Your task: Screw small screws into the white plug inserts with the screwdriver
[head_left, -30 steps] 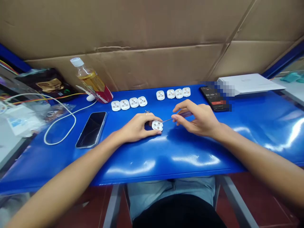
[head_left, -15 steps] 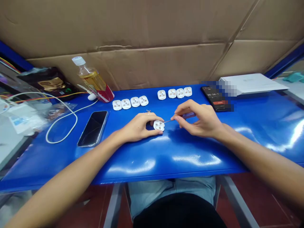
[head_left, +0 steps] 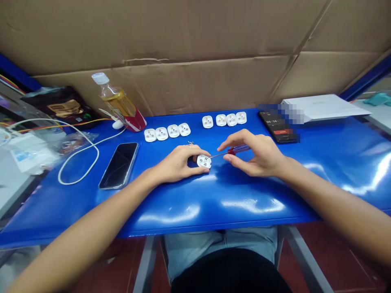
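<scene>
My left hand (head_left: 180, 162) grips a small white plug base (head_left: 204, 161) with metal terminals between thumb and fingers, low over the blue table (head_left: 183, 199). My right hand (head_left: 255, 154) holds a screwdriver (head_left: 231, 151) with a red and clear handle. Its thin shaft points left, and the tip meets the terminals of the plug base. The index finger is lifted off the front of the handle, while the handle's back end rests inside the hand. By my left fingers lie some tiny metal pieces (head_left: 190, 143).
Behind my hands are a left row of white plug bases (head_left: 173, 130) and a right group of more plug bases (head_left: 231, 119). A phone (head_left: 119, 166), a white cable (head_left: 62, 165) and a drink bottle (head_left: 122, 103) are at left. Another phone (head_left: 278, 126) and a white box (head_left: 326, 108) are at right.
My right fingers have spread apart from their pinch near the shaft, leaving the red part of the screwdriver handle visible. My left hand and the plug base have stayed in place.
</scene>
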